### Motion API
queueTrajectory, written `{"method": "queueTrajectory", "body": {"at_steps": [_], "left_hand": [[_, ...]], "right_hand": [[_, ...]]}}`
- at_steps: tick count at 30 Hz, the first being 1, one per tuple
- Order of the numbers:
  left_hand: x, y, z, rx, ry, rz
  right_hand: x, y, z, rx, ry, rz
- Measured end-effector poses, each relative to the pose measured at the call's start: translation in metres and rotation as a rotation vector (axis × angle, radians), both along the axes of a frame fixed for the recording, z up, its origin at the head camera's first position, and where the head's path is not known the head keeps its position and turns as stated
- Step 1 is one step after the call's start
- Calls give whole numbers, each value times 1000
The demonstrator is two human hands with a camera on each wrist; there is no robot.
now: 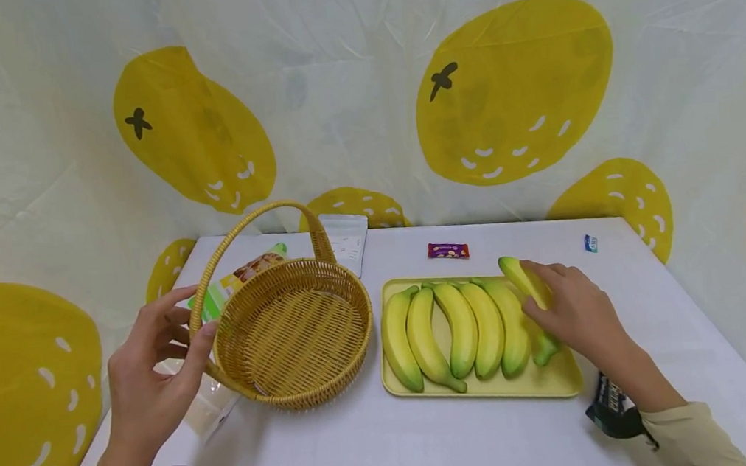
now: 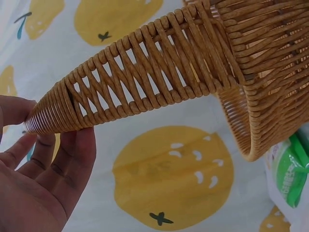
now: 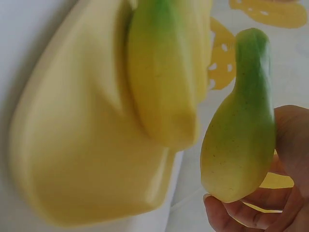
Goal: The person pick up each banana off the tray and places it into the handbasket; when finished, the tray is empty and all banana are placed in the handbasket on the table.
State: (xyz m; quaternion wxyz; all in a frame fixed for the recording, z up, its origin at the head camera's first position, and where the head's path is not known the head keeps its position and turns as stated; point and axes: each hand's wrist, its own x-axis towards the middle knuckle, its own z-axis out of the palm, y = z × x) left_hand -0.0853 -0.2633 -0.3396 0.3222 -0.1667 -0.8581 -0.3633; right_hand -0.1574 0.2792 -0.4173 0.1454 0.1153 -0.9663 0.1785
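Observation:
A wicker basket with a tall hoop handle stands left of centre, nothing lying inside it. My left hand pinches the handle's left side between thumb and fingers; the left wrist view shows the woven handle running from that hand to the basket body. To the right, a pale yellow tray bears several bananas in a row. Over the tray's right end my right hand grips one banana, which looks raised and tilted above the tray. Its green end shows in the right wrist view.
Behind the basket lie a green-and-white packet and a white pouch. A purple snack bar lies behind the tray, a small blue-white packet at the far right. A black packet lies near my right forearm.

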Motion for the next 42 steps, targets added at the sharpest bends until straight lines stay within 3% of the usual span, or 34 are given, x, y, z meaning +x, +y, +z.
{"method": "queueTrajectory", "body": {"at_steps": [14, 26, 42], "left_hand": [[4, 4, 1, 31, -5, 21], [5, 5, 3, 37, -24, 29], [5, 5, 1, 40, -30, 51]], "right_hand": [[-12, -49, 35, 3, 120, 132], [-26, -88, 49, 9, 218, 275], [-35, -142, 64, 13, 210, 395]]}}
